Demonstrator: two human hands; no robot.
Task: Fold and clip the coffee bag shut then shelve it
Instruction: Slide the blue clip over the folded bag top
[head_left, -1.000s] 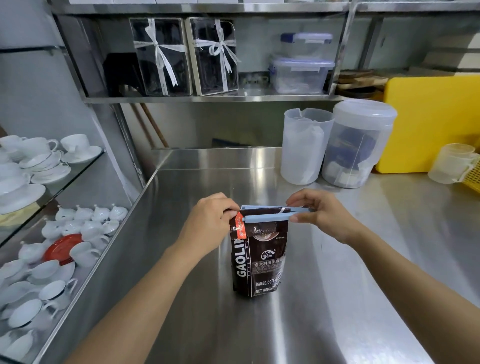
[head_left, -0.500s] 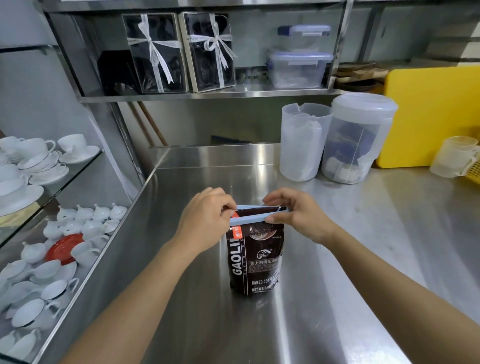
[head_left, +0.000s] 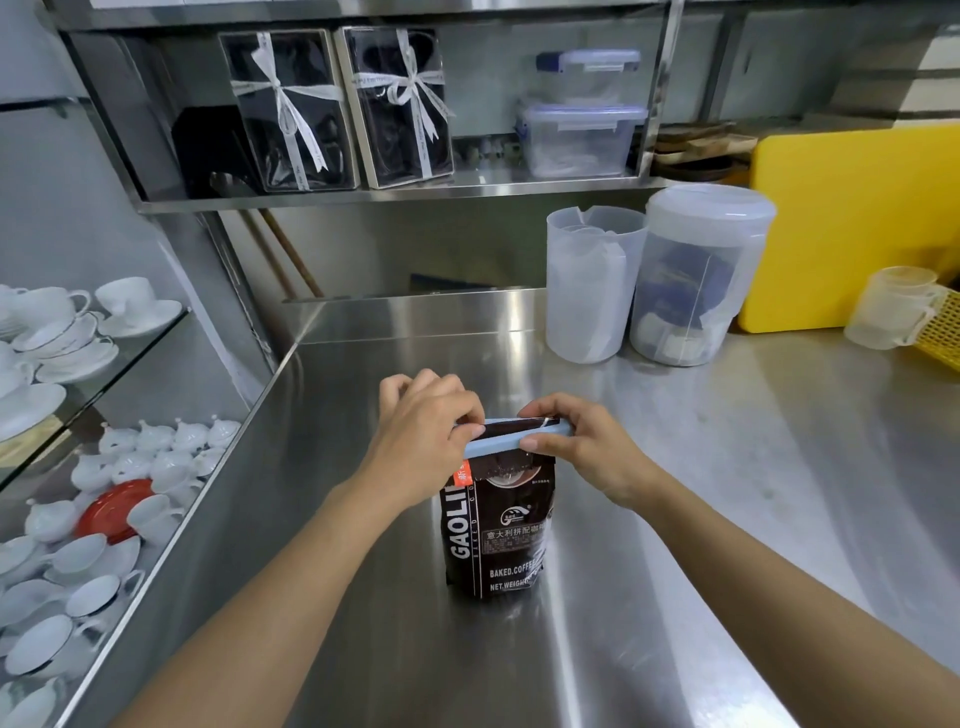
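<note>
A dark brown coffee bag (head_left: 496, 530) with white lettering stands upright on the steel counter (head_left: 675, 493). A long light-blue clip (head_left: 498, 444) lies across its folded top. My left hand (head_left: 421, 436) pinches the clip's left end and covers the bag's upper left corner. My right hand (head_left: 576, 447) pinches the clip's right end with thumb and fingers. Both hands sit level with the bag's top. The steel shelf (head_left: 405, 195) runs along the wall behind and above.
Two ribboned black gift boxes (head_left: 343, 109) and stacked clear tubs (head_left: 584, 119) fill the shelf. Two translucent plastic jugs (head_left: 654, 280) stand behind the bag, with a yellow board (head_left: 852, 228) and a cup (head_left: 891, 306) at right. White cups and saucers (head_left: 78, 467) sit on glass shelves at left.
My right hand has slid left along the clip toward the bag and now presses its right end. The clip's two arms have come closer together over the folded top.
</note>
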